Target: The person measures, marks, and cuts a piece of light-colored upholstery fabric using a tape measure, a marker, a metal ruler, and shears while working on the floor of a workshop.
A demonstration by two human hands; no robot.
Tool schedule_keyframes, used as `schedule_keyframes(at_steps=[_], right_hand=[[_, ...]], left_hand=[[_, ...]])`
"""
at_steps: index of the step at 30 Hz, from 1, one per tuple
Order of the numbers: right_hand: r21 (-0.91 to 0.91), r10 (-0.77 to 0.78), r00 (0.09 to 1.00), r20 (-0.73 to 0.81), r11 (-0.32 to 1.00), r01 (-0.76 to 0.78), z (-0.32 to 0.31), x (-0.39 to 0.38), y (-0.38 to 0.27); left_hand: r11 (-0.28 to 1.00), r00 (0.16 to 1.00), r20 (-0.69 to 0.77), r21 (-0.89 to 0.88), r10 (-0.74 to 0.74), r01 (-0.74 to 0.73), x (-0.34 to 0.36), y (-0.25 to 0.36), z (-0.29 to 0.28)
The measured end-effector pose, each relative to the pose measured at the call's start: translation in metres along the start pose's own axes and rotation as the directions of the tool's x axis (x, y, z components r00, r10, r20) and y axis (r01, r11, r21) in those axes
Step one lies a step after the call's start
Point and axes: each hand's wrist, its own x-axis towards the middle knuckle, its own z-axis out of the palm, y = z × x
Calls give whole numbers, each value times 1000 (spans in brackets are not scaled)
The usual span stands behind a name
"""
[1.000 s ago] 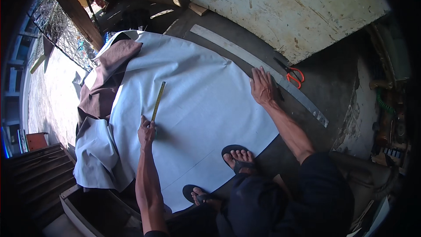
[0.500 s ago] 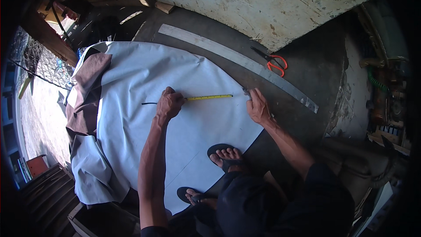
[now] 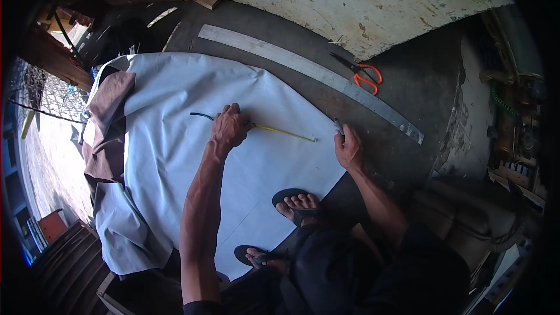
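Note:
A large pale sheet [image 3: 175, 90] of cloth-like material covers the floor, with a thin straight line drawn across its lower part. Over its middle, my left hand [image 3: 231, 126] is closed around a tape measure strip [image 3: 286, 133]. The strip's yellow side runs out to the right, and a dark end shows left of the hand. My right hand [image 3: 349, 149] is by the sheet's right edge. Between its thumb and fingers is a slim pen-like thing [image 3: 338, 125], pointing up; its exact kind is unclear.
Beyond the sheet lies a long metal ruler [image 3: 274, 57], with orange-handled scissors [image 3: 366, 79] beside it. A scuffed pale board [image 3: 350, 0] stands at the back. Brown material [image 3: 108, 134] bunches at the left. My sandalled feet [image 3: 297, 204] rest on the sheet.
My left hand has risen slightly to the right, and the strip now slants down to the right, its yellow face turned edge-on. My right hand has moved a little right and down.

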Motion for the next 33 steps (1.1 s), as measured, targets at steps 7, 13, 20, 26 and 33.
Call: schedule_keyframes(at_steps=[7,13,20,26,33], right_hand=[[239,392,796,461,809,-537,20,17,-48],[232,409,755,512,781,-580,23,32,-37],[243,438,751,494,760,-603,25,30,-46],[246,409,788,460,794,-556,24,29,-48],[243,322,880,350,875,-418,31,20,-50]], left_hand=[[982,997,27,172,-78,72,33,11,-13],[974,998,9,221,-55,52,45,21,-12],[960,995,-73,266,-71,88,54,18,-5],[949,990,-112,293,-85,115,56,30,-5],[951,991,-105,288,-89,115,58,28,-7]])
